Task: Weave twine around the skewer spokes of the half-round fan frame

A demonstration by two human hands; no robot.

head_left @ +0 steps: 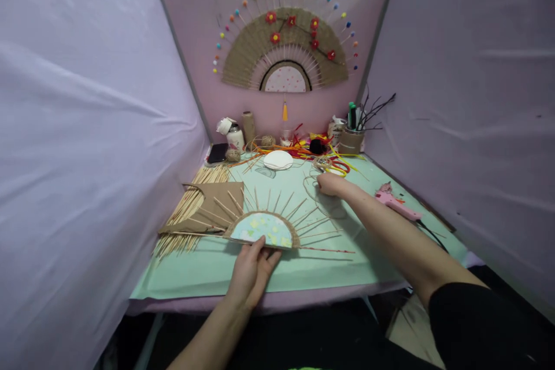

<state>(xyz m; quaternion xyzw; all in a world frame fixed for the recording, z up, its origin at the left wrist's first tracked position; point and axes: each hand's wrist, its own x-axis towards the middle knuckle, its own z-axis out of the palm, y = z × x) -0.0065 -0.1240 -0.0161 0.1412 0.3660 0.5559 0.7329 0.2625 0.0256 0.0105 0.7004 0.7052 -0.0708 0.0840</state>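
Observation:
My left hand (252,272) grips the straight lower edge of a half-round fan base (262,229), thumb on top and fingers beneath. The base has pale blue floral covering and a twine-wrapped curved rim. Thin wooden sticks (295,210) radiate from that rim, and the lowest one on the right looks reddish. Farther back, my right hand (332,184) is closed at a loose strand of twine (309,194), its fingertips partly hidden. Just beyond it are scissors (342,166) with yellow and red handles and a small coil of twine (321,162).
Left lie cut cardboard (225,199) and a stick bundle (173,225). A pink glue gun (399,205) with its cord lies right. Behind are a white disc (278,160), pipe cleaners, a phone (217,153) and jars. A finished fan (247,52) hangs on the back panel.

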